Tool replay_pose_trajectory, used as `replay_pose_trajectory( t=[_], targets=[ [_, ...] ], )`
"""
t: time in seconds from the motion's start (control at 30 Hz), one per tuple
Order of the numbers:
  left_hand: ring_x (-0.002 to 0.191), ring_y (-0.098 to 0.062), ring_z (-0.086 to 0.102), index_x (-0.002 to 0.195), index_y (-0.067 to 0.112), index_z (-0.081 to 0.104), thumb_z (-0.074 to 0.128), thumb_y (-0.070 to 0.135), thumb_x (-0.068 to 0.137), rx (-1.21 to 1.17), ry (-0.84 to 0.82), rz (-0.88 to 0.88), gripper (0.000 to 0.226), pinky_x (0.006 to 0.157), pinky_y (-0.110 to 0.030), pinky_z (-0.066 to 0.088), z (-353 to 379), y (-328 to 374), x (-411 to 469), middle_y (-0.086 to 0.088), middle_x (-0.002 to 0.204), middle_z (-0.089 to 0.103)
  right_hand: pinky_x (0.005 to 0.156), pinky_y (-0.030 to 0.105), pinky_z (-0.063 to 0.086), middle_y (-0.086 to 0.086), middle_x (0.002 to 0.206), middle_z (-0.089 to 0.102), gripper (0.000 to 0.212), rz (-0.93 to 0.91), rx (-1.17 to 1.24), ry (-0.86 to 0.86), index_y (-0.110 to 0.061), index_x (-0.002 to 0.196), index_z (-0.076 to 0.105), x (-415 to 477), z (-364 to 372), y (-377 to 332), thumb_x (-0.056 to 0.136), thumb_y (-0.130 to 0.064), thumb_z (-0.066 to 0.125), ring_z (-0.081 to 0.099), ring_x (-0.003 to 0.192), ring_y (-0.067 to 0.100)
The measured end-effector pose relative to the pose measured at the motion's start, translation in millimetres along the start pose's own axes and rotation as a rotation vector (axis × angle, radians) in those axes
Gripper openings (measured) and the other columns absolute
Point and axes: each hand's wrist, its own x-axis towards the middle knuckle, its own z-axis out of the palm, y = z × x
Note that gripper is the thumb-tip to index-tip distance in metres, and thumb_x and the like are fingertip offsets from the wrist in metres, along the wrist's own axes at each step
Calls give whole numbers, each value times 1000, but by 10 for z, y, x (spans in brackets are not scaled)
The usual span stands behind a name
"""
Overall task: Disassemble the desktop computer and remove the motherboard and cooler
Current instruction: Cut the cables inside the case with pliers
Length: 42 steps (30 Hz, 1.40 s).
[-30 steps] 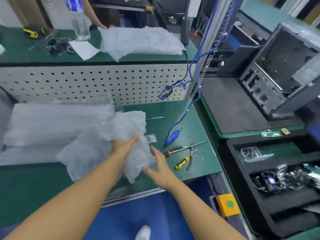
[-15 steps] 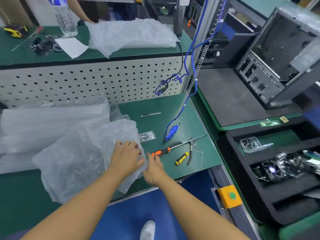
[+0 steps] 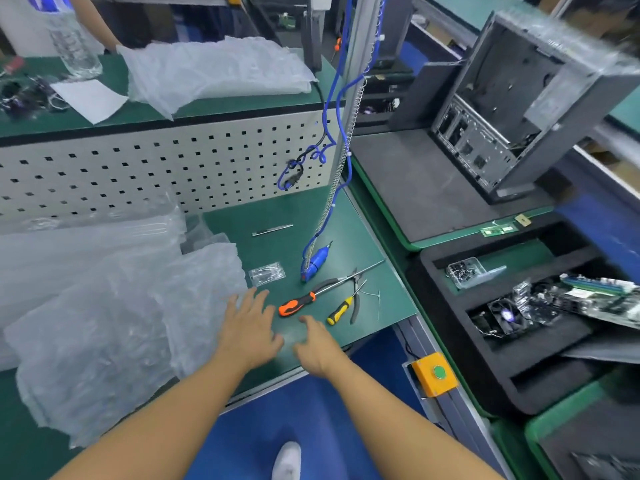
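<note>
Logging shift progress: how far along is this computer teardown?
Done: the case stands open and looks emptied; the motherboard and cooler fan lie in the foam tray. In hand: nothing, the left hand and right hand are open beside the bubble wrap. Left: perhaps packing.

Single head cam, wide-angle, looks fwd & down, close over flat green bench mat (image 3: pixel 277 209); open grey metal computer case (image 3: pixel 502 81) at upper-right edge.
</note>
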Motion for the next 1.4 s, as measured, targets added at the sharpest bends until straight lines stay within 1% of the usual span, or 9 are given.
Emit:
replay_pose_trajectory(
  t=[0.17, 0.27, 0.37, 0.6, 0.87, 1.0, 1.17, 1.27, 1.4],
  targets=[
    [119, -21, 51, 114, 26, 61, 47, 34, 87, -172, 58, 54, 31, 96, -38, 36, -175, 442, 90, 5, 121, 59, 100, 33, 44, 5, 146, 44, 48, -10, 53, 40, -21, 141, 42, -126, -163, 80, 94, -21, 49, 50, 124, 25],
    [99, -20, 61, 99, 27, 63, 44, 28, 91, -490, -71, 116, 22, 80, -37, 49, -249, 812, 135, 6, 102, 65, 80, 37, 50, 3, 112, 61, 20, 79, 98, 91, -23, 109, 50, -293, -391, 311, 91, -28, 46, 57, 91, 23],
    [84, -23, 63, 94, 26, 62, 46, 29, 93, -595, -79, 162, 16, 62, -32, 45, -337, 1226, 179, 4, 84, 65, 71, 33, 49, 4, 106, 62, 18, 143, 189, 164, -25, 101, 53, -526, -689, 659, 88, -19, 42, 57, 84, 21],
    [55, -9, 60, 80, 28, 65, 50, 13, 91, -799, -218, 432, 23, 51, -19, 43, -647, 2583, 164, 1, 62, 68, 63, 32, 48, 4, 92, 74, 25, 267, 400, 456, -27, 94, 60, -1343, -1363, 1541, 83, -9, 45, 62, 77, 22],
    [50, -13, 53, 76, 34, 62, 51, 9, 89, -962, -185, 731, 30, 51, -28, 43, -1069, 4333, -295, 1, 60, 63, 63, 25, 46, -7, 80, 67, 21, 328, 583, 934, -22, 93, 63, -2643, -1958, 2562, 90, -11, 45, 57, 68, 9],
    [49, -18, 51, 73, 30, 60, 51, 7, 91, -1050, -147, 826, 31, 50, -30, 41, -1249, 5018, -590, -6, 59, 60, 65, 26, 45, -8, 82, 68, 25, 331, 640, 1034, -34, 85, 58, -3139, -2165, 2962, 92, -14, 44, 59, 72, 11],
    [54, -7, 53, 72, 30, 59, 51, 9, 92, -1065, -133, 914, 30, 52, -27, 39, -1452, 5765, -903, 9, 66, 63, 62, 41, 53, -10, 69, 68, 35, 339, 696, 1160, -43, 74, 59, -3650, -2420, 3460, 88, -14, 44, 63, 65, 23],
    [57, -11, 54, 76, 31, 60, 50, 12, 96, -1006, -133, 988, 28, 53, -35, 42, -1501, 6114, -1008, 7, 68, 64, 51, 32, 45, -2, 71, 69, 30, 335, 653, 1222, -39, 77, 61, -3887, -2552, 3776, 86, -14, 46, 52, 52, 13],
    [66, -9, 58, 85, 33, 59, 54, 15, 94, -884, -128, 1038, 21, 58, -32, 47, -1479, 6525, -1079, 8, 74, 65, 54, 30, 46, -3, 67, 67, 30, 412, 619, 1220, -31, 75, 60, -4179, -2678, 4160, 85, -7, 44, 54, 53, 10]
  ],
)
